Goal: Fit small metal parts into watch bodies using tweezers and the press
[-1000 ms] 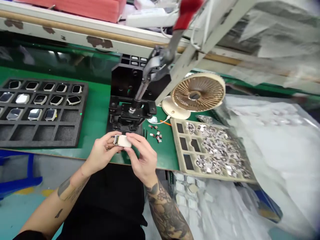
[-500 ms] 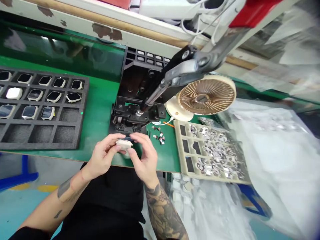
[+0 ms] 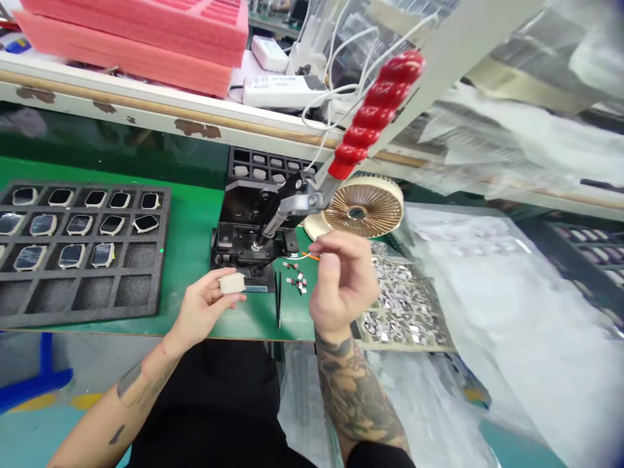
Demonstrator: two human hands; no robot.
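Observation:
My left hand [image 3: 202, 305] grips a small cream smartwatch case [image 3: 232, 283] by its edges, just in front of the black press [image 3: 253, 240]. My right hand [image 3: 344, 283] is raised over the bench to the right, its fingers loosely bent and apart from the thumb, with nothing visible in them. Above it slants the press lever's red ribbed handle [image 3: 377, 110], which it does not touch. Black tweezers [image 3: 278, 299] lie on the green bench between my hands. Several tiny dark and red parts [image 3: 297, 281] are scattered beside them.
At left, a dark foam tray [image 3: 139, 286] holds several watches. A beige tray [image 3: 404, 348] of small metallic parts sits at right, behind my right hand. A round fan [image 3: 361, 208] stands beyond the press. Pink foam [image 3: 131, 58] rests on the shelf.
My right hand has let go of the watch case and moved right and up. The left hand keeps hold of the case. The view has tilted up, showing the whole red handle.

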